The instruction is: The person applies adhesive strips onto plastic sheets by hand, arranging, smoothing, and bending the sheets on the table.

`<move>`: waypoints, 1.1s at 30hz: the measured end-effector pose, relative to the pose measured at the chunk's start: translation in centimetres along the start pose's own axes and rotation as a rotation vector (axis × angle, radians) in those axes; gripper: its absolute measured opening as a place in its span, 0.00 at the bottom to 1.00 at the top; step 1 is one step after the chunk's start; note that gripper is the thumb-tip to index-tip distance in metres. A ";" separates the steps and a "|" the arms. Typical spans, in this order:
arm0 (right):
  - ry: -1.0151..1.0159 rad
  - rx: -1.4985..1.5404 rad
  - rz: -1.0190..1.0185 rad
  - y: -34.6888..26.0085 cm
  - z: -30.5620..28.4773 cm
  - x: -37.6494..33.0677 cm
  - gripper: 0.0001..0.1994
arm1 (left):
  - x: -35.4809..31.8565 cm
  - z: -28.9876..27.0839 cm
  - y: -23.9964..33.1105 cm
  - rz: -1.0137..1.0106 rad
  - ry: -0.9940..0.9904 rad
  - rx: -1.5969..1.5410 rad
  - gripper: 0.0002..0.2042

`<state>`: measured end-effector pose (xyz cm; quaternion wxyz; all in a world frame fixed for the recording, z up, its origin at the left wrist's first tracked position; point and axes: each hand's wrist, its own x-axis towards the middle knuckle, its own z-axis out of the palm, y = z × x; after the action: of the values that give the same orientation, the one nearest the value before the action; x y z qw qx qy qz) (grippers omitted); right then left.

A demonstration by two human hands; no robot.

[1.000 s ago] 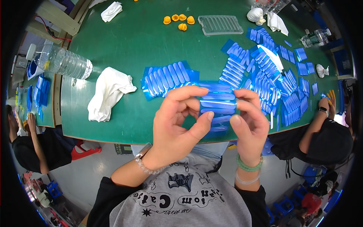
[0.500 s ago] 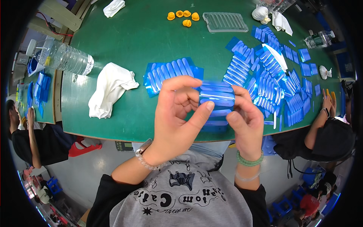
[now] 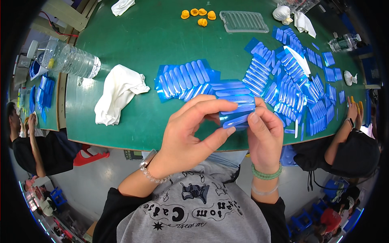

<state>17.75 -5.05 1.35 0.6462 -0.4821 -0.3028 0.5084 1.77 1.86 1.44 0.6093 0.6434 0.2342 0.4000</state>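
I am gripping the blue blister strip (image 3: 237,108) mid-frame with my left hand (image 3: 190,133) and right hand (image 3: 265,135); its ribs are running left-right; my fingers are hiding its lower edge.

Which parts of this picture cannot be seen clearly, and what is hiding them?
- Head view: the lower part of the blue strip pack is covered by the left hand and right hand.
- Head view: the clear water bottle, its cap end blurred at the fisheye rim.
- Head view: the orange caps, too small to identify.
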 end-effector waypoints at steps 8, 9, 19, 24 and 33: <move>0.085 -0.226 -0.185 0.4 0.2 -0.1 0.04 | -0.2 0.1 0.0 0.007 0.011 0.003 0.18; 0.105 -0.292 -0.262 0.5 0.2 0.0 0.04 | -0.2 0.1 -0.1 0.006 0.012 0.003 0.18; 0.076 -0.349 -0.240 -0.3 -0.2 0.1 0.06 | 0.0 -0.2 0.2 -0.061 0.010 -0.089 0.17; 0.038 -0.427 -0.230 -0.9 -0.4 0.2 0.07 | -0.1 0.0 0.2 -0.080 0.048 -0.098 0.14; -0.093 -0.245 -0.200 -0.9 -1.7 0.1 0.06 | 0.2 0.1 1.1 -0.326 0.108 -0.310 0.14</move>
<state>19.62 -5.46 1.61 0.6152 -0.5008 -0.4386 0.4223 1.76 1.77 2.53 0.7440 0.4735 0.3030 0.3611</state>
